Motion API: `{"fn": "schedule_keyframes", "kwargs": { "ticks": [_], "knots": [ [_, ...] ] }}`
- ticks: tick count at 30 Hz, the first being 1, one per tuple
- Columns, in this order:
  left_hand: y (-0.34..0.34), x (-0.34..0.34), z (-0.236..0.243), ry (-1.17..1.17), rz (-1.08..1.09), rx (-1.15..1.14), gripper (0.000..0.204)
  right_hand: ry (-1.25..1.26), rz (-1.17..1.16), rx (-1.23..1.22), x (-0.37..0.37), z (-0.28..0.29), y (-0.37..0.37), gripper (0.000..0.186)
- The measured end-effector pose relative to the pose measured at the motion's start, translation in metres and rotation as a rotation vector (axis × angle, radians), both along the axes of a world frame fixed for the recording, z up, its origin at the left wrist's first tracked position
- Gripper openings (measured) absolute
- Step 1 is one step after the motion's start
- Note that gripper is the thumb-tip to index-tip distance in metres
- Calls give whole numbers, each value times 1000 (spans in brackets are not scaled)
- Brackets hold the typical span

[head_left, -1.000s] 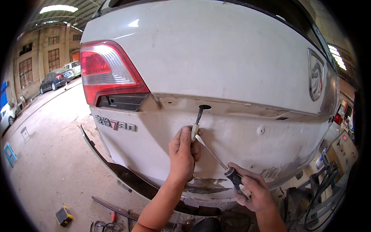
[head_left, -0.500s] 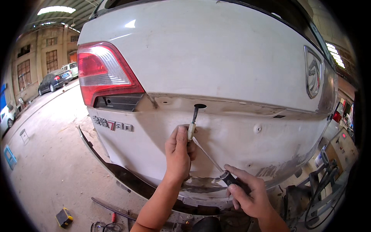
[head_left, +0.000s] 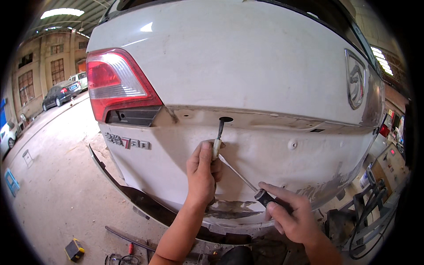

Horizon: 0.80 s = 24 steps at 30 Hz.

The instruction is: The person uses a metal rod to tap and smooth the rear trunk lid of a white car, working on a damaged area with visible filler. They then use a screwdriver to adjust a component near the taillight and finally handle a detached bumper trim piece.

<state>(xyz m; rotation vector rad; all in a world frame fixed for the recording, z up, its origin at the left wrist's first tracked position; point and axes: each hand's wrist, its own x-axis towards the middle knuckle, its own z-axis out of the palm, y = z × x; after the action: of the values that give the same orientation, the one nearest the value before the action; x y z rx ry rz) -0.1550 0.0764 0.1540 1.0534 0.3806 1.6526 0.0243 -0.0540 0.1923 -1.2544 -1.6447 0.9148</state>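
Note:
Between the thumb and fingers of my left hand (head_left: 202, 170) is a pale wiring connector (head_left: 216, 149). Its dark cable (head_left: 221, 129) hangs from a round hole (head_left: 226, 119) in the white tailgate (head_left: 247, 66). My right hand (head_left: 293, 214) grips the black handle of a flathead screwdriver (head_left: 240, 176), with the forefinger stretched along it. The screwdriver's flat tip meets the lower part of the connector, right beside my left fingers. How far the tip goes into the connector I cannot tell.
A red and clear tail light (head_left: 121, 81) sits on the tailgate's left. Below, a detached dark bumper piece (head_left: 132, 194) curves along the floor. A yellow and black box (head_left: 74, 250) and a blue stool (head_left: 12, 181) stand at left; a grey metal frame (head_left: 353, 223) is at right.
My right hand and the screwdriver handle have shifted slightly right, while the tip stays at the connector. The connector and my left hand have moved a little left in view.

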Motion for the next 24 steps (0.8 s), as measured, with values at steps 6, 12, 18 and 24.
{"fn": "schedule_keyframes", "kwargs": {
  "ticks": [6,12,18,24],
  "knots": [
    [1,-6,1,47,-40,-23,37,-6,20,-75,6,18,4,38],
    [3,-5,2,134,67,15,34,-35,32,-104,1,43,8,35],
    [3,-5,2,126,79,18,34,-35,30,-205,1,67,13,32],
    [4,-7,3,83,24,-4,34,-116,52,-52,3,64,20,30]
  ]
}}
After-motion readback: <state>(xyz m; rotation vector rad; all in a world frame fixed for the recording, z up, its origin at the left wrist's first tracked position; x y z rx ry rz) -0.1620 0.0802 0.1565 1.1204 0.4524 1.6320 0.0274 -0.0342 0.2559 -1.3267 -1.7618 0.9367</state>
